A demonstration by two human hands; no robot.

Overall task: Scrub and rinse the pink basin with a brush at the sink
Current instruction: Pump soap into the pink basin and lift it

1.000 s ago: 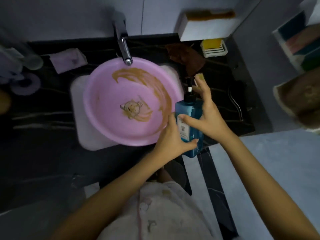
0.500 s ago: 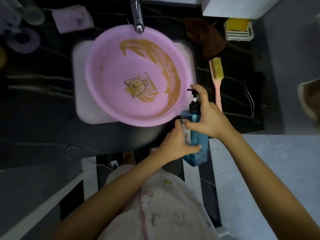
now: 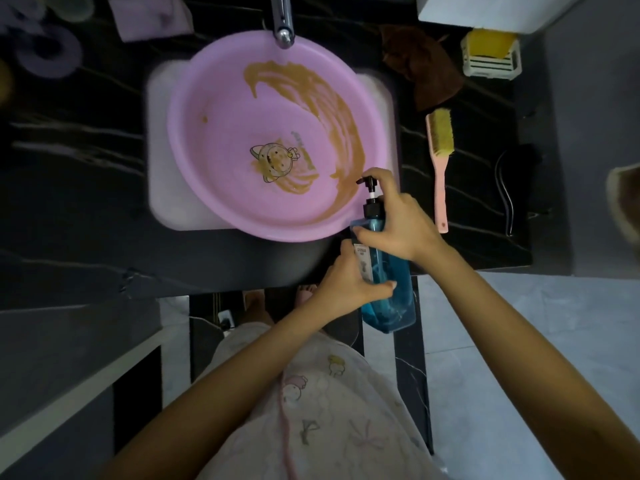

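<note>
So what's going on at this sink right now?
A pink basin streaked with brown smears sits in the sink. Both hands are on a blue pump bottle at the basin's near rim. The left hand grips its body, and the right hand holds the neck with a finger on the pump head. The brush lies untouched on the counter. No water shows at the faucet, and scrubbing has not begun.
</note>
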